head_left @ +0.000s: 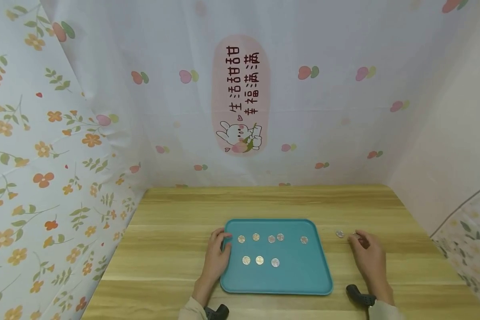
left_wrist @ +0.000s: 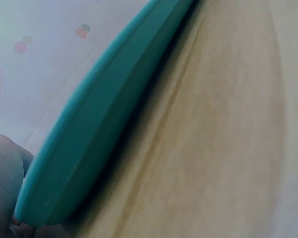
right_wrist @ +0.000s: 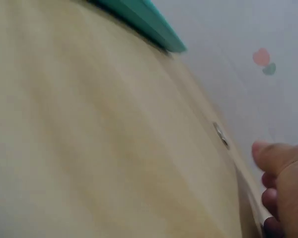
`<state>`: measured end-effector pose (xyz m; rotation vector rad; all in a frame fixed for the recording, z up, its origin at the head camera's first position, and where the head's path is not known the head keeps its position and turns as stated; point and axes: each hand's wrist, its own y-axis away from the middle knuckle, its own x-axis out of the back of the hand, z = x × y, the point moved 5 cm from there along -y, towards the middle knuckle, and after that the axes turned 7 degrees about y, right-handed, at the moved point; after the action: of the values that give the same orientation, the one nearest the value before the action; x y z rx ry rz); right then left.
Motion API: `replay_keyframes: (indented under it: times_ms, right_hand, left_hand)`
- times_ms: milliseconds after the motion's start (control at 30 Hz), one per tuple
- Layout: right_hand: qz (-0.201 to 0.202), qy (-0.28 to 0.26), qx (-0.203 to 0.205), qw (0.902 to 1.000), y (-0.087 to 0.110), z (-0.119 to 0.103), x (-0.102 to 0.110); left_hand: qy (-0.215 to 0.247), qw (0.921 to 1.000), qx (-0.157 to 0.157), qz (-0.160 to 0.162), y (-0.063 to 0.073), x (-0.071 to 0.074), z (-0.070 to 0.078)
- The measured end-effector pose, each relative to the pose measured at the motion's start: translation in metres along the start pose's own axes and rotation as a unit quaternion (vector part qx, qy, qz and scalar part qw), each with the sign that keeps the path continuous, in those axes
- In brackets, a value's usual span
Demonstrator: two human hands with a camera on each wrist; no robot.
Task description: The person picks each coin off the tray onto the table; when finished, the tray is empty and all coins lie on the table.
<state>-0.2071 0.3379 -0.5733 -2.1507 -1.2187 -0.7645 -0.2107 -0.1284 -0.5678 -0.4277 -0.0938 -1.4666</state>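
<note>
A turquoise tray [head_left: 300, 280] lies on the table, with several gold and silver coins [head_left: 259, 260] spread over it in two rough rows. My left hand [head_left: 218, 253] grips the tray's left rim, thumb inside the edge; the left wrist view shows that hand [left_wrist: 5, 183] against the tray wall [left_wrist: 89, 129]. To the right of the tray, my right hand [head_left: 369, 255] pinches a small coin [head_left: 355, 233], mostly hidden by the fingertips. Just left of those fingers, a silver coin [head_left: 339, 234] lies flat on the table. The right wrist view has this coin [right_wrist: 221, 135] ahead of the thumb [right_wrist: 273, 154].
The wooden table [head_left: 176, 209] runs back to a white cloth [head_left: 328, 111] with printed fruit and a rabbit. Flowered cloth [head_left: 44, 178] hangs at the left side. A dark strap device [head_left: 360, 297] sits at my right wrist.
</note>
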Motion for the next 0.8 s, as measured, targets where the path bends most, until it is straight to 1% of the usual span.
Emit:
replay_keyframes:
  times_ms: [67, 133, 200, 300, 367, 533, 667, 800]
  right_hand:
    - [0.000, 0.013, 0.017, 0.9998, -0.007, 0.002, 0.000]
    - [0.004, 0.028, 0.046, 0.9986, -0.012, 0.001, 0.000]
    - [0.012, 0.044, 0.082, 0.9956, -0.015, -0.001, 0.000]
    - [0.019, 0.058, 0.120, 0.9909, -0.018, -0.003, -0.001]
    - [0.017, 0.062, 0.128, 0.9898, -0.019, -0.004, -0.002]
    - [0.013, 0.054, 0.126, 0.9905, -0.016, -0.007, -0.002]
    - [0.017, 0.048, 0.135, 0.9896, -0.015, -0.007, -0.002]
    - [0.013, 0.052, 0.133, 0.9897, -0.014, -0.007, -0.003]
  left_hand:
    - [0.001, 1.0000, 0.000, -0.002, 0.000, -0.001, 0.001]
    - [-0.001, 1.0000, -0.001, -0.003, 0.000, -0.001, 0.002]
    - [0.000, 1.0000, 0.000, -0.003, 0.000, -0.001, 0.002]
    - [0.002, 1.0000, 0.003, -0.002, 0.001, -0.002, 0.002]
    - [0.001, 1.0000, 0.002, -0.001, 0.001, -0.001, 0.002]
    - [0.000, 0.9999, -0.009, 0.007, 0.000, 0.000, 0.002]
    - [0.000, 0.9999, -0.015, 0.007, 0.000, 0.000, 0.001]
    - [0.001, 0.9998, -0.018, 0.007, 0.000, 0.000, 0.001]
